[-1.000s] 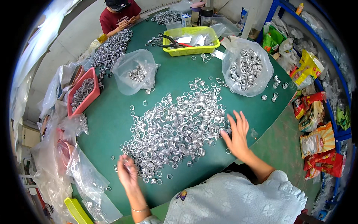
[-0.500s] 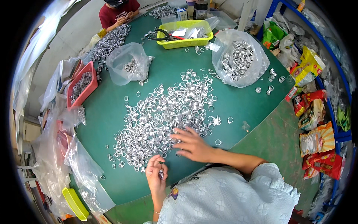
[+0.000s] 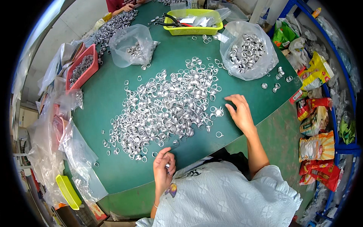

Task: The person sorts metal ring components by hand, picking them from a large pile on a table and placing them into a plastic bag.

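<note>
A broad heap of silver-coloured metal rings [image 3: 166, 108] is spread over the green table [image 3: 109, 174]. My left hand [image 3: 163, 170] is curled closed at the near edge, just below the heap. A bit of silver metal shows between its fingers, apparently a ring; the rest is hidden by the palm. To the right of the heap, my right hand [image 3: 240, 113] hovers over or rests on the table with fingers stretched apart. Nothing shows in it. Close to its fingertips lies a small cluster of rings [image 3: 217, 112], and one single ring [image 3: 219, 134] lies nearer to me.
Clear plastic bags of rings stand at the back left [image 3: 137, 53] and back right [image 3: 247, 55]. Between them sits a yellow-green basket [image 3: 194, 31] with pliers. A pink tray [image 3: 94, 62] of rings is at left. Another person's hand [image 3: 128, 7] works at the far end.
My right hand has moved off the heap to the right, its fingers spread. My left hand stays closed near the edge. The whole view has shifted slightly.
</note>
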`<move>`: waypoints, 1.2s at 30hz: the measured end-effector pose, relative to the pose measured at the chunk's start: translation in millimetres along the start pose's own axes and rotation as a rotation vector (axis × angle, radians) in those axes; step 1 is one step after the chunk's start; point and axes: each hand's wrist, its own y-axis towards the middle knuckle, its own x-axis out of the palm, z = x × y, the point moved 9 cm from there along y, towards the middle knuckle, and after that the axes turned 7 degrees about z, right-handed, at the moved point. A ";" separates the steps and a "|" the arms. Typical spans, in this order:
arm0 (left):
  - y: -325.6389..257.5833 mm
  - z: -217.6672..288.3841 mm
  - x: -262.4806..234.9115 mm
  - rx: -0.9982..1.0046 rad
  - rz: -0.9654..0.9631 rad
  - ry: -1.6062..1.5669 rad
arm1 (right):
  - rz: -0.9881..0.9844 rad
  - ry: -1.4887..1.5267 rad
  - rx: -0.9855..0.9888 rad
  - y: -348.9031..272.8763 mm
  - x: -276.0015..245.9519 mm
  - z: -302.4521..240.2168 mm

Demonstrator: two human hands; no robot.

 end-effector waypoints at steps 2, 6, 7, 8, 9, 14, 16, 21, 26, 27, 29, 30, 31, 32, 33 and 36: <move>-1.9 0.0 -2.8 0.002 0.012 -0.005 | -0.065 0.056 -0.063 -6.0 2.5 -15.0; 4.5 -6.6 1.0 -0.034 0.046 -0.087 | -0.082 -0.018 -0.138 -14.1 11.4 -22.5; 4.4 -7.4 2.9 -0.051 0.051 -0.114 | -0.079 -0.079 -0.147 -16.1 14.8 -19.2; 3.8 -8.9 3.8 -0.069 0.056 -0.140 | 0.026 -0.035 -0.186 -15.9 11.3 -13.7; 3.4 -9.2 2.8 -0.067 0.045 -0.151 | 0.035 0.074 -0.067 -13.0 10.1 -5.7; 3.8 -12.1 -2.0 -0.057 0.023 -0.182 | 0.069 0.253 0.228 -6.9 5.2 11.5; 3.7 -12.0 1.0 -0.056 0.012 -0.176 | 0.112 0.166 0.160 -5.7 0.6 8.3; 4.1 -12.2 1.9 -0.055 -0.005 -0.159 | 0.073 0.015 -0.172 -9.3 1.4 -31.9; 4.6 -15.2 7.6 -0.070 -0.048 -0.147 | -0.011 -0.023 -0.170 -22.7 23.2 -36.6; 4.5 -15.3 9.0 -0.069 -0.055 -0.134 | 0.015 0.019 -0.140 -23.8 22.8 -33.0; 4.9 -15.3 13.6 -0.068 -0.068 -0.107 | -0.065 0.401 0.120 -27.7 33.6 -12.3; 4.9 -16.3 14.9 -0.070 -0.076 -0.101 | -0.166 0.659 0.325 -37.0 46.6 -5.5; 5.3 -17.6 16.5 -0.073 -0.083 -0.095 | -0.268 0.914 0.534 -48.4 59.9 -2.8; 5.7 -19.1 18.7 -0.076 -0.091 -0.089 | -0.359 1.001 0.551 -52.5 64.3 -10.2; 5.3 -19.3 21.9 -0.085 -0.078 -0.072 | -0.380 1.078 0.573 -54.8 64.5 -15.3; 3.4 -18.4 30.1 -0.098 -0.064 -0.032 | -0.441 1.262 0.597 -59.5 67.5 -29.6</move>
